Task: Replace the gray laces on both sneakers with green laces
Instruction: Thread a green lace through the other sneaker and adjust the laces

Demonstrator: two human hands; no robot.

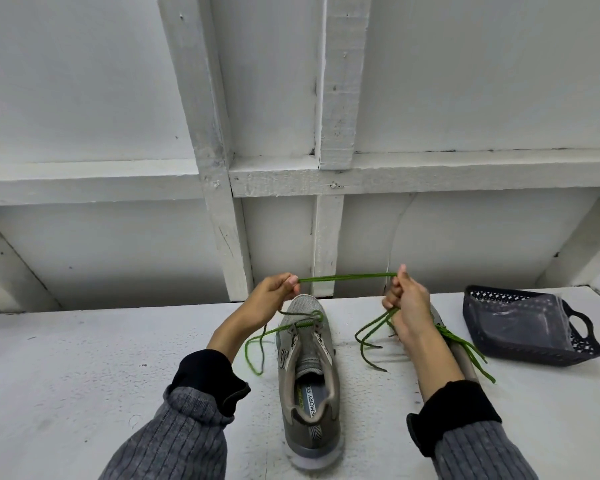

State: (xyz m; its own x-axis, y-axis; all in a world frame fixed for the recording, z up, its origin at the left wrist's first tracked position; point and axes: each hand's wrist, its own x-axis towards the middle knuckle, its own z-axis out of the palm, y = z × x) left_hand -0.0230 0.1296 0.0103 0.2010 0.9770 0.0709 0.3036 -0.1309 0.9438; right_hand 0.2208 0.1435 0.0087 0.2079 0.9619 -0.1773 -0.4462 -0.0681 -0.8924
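left hand (274,292) pinches green lace (347,277) | right hand (404,299) grips it too | hard pull might slip lace out of shoe (307,341)

White table (84,358) carries 2 sneakers (307,368) and basket (527,327).

Left hand (274,292): a green lace (347,277) is pinched at one end.
Right hand (407,299): the other end is gripped, the lace stretched taut between both hands.
Gray sneaker (307,368): stood on the white table (84,368), toe away.
Second sneaker (465,358): largely hidden by the right forearm.
Dark basket (530,327): set at the right.
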